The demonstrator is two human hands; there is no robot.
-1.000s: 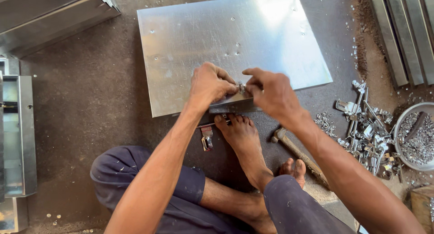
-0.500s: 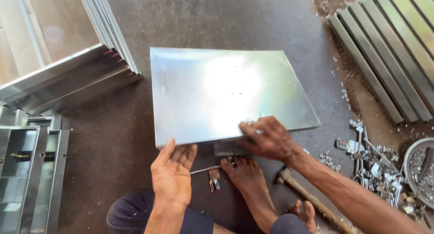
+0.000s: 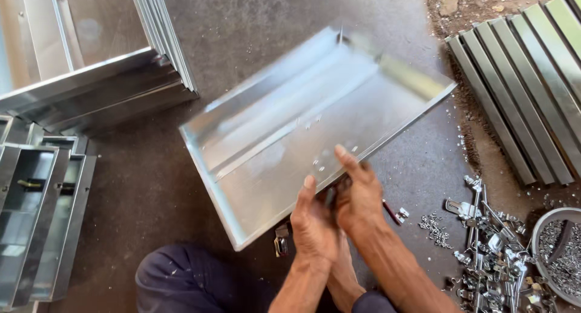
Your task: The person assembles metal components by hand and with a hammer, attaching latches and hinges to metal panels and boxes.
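Head view: shiny galvanised sheet-metal tray with folded rims, tilted on the floor. Left hand and right hand pinch its near rim, fingers pressed together. Judged light, stiff, sharp-edged, slippery; hold by rims.

Both forearms reach forward from the bottom edge, wrists close together, as the person sits with a bare foot stretched out beneath them. The left hand is raised with thumb extended upward, fingers curled in a grip. The right hand presses just beside it, its thumb pointing up and forward.
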